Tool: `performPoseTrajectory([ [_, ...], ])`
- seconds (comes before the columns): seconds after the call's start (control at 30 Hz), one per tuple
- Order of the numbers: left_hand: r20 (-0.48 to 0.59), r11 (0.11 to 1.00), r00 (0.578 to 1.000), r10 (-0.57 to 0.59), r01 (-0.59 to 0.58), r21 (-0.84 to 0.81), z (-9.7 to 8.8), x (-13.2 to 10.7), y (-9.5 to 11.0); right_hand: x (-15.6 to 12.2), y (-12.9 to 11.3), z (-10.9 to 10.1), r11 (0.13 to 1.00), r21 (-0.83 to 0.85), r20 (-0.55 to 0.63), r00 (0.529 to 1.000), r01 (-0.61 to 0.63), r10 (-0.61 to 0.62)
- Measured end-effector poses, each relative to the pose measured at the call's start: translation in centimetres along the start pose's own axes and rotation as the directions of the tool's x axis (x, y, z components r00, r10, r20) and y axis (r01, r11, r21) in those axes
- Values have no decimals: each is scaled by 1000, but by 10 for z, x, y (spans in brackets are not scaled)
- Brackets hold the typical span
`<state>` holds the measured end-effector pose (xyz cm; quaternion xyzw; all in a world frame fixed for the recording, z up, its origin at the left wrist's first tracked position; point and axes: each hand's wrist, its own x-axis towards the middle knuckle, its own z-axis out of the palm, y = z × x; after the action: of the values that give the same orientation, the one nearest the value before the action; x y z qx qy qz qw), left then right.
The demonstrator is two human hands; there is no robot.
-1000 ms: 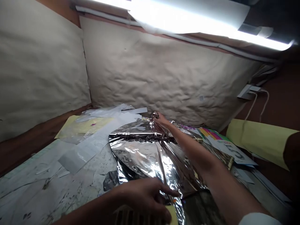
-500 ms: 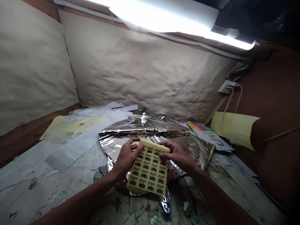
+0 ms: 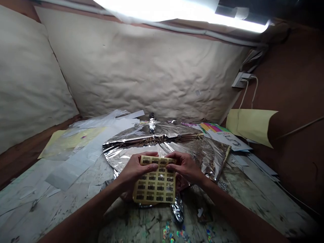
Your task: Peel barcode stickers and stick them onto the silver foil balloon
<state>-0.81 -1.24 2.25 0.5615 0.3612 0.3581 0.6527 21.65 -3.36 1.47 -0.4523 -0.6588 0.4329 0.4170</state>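
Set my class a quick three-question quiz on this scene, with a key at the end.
1. True or false: only the left hand touches the barcode sticker sheet.
2. What lies directly behind the sheet? A: a cloth towel. B: crinkled silver foil. C: a cardboard box.
3. Fill in the blank: two white cables run down from a wall ____.

Key: 1. False, the right hand holds it too. 2. B. 3. socket.

bare left forearm (image 3: 83, 211) | bare right forearm (image 3: 229, 207) | ungloved left hand (image 3: 136, 168) and right hand (image 3: 184, 167) | nails seem short, hard to tell
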Motion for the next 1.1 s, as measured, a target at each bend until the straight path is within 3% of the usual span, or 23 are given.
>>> performPoseTrajectory([
  [0.13,26,1000,1000,13,-13,25,2,-2,-4,0,-1,6,999,-33,-33,999,-3,1],
  [0.3,-77,987,986,146,-139,80,5,-5,-8,0,-3,5,995,-94,-162,985,43,-58],
  [0.43,-89,971,972,217,-205,126,5,-6,-9,-1,-4,2,966,-237,-206,966,103,-154],
  [0.63,-109,990,987,114,-104,93,6,-7,-7,-5,-1,6,777,-542,-199,850,319,-488],
  [0.77,-130,1000,991,19,-16,21,8,-9,-5,-6,2,8,642,-679,-148,789,357,-596],
  [0.87,-151,1000,988,-24,24,0,9,-8,-5,-7,3,10,586,-724,-110,777,365,-620],
  [0.97,-156,997,984,-82,79,-24,6,-5,-6,-9,-4,10,654,-675,-124,820,343,-558],
  [1.1,-75,980,977,-200,199,-24,-2,-4,-7,-15,-29,-6,886,-375,-263,886,272,-383],
])
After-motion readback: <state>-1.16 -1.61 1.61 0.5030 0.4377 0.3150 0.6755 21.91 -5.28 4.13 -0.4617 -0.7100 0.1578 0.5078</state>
